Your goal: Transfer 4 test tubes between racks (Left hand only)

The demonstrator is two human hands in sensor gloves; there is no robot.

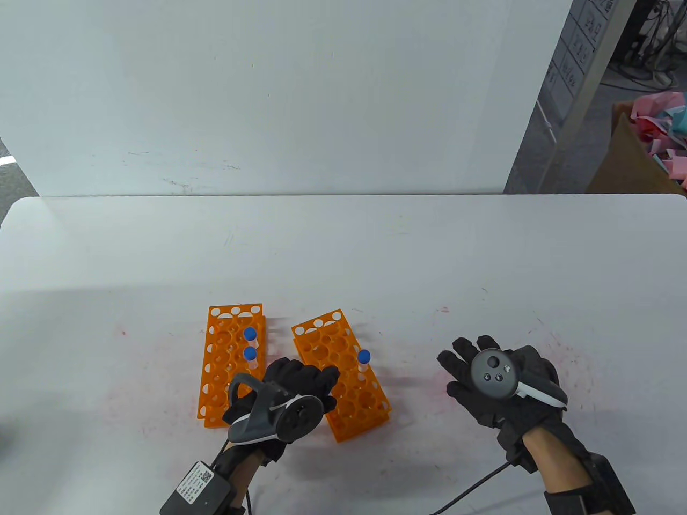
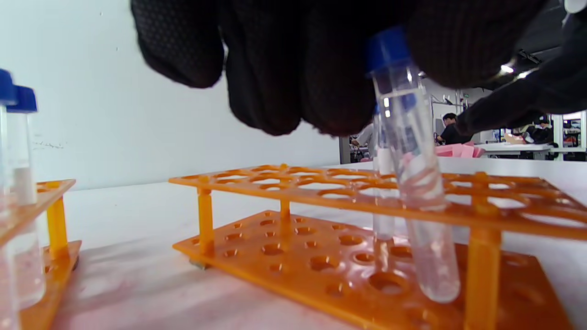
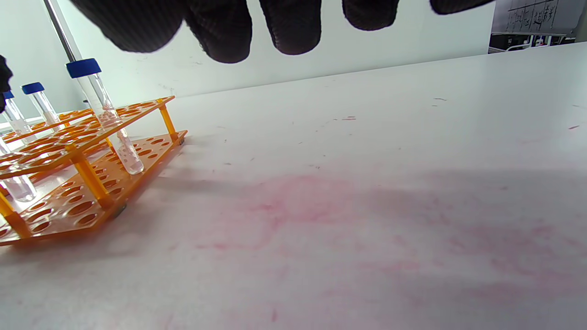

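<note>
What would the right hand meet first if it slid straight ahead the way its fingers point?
Probably nothing: the right hand points up-left over bare table, passing right of the right rack. Depth is uncertain.

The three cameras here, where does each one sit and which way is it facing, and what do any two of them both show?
Table view: sits above, looking down at the table with two orange racks; both gloved hands show, left hand and right hand.
Left wrist view: low, under the left hand, facing the right rack; fingers grip a blue-capped tube.
Right wrist view: low, under the right hand, facing across the table; fingertips hang at top.
Shared: the right wrist and table views both show the lone tube standing in the right rack.
</note>
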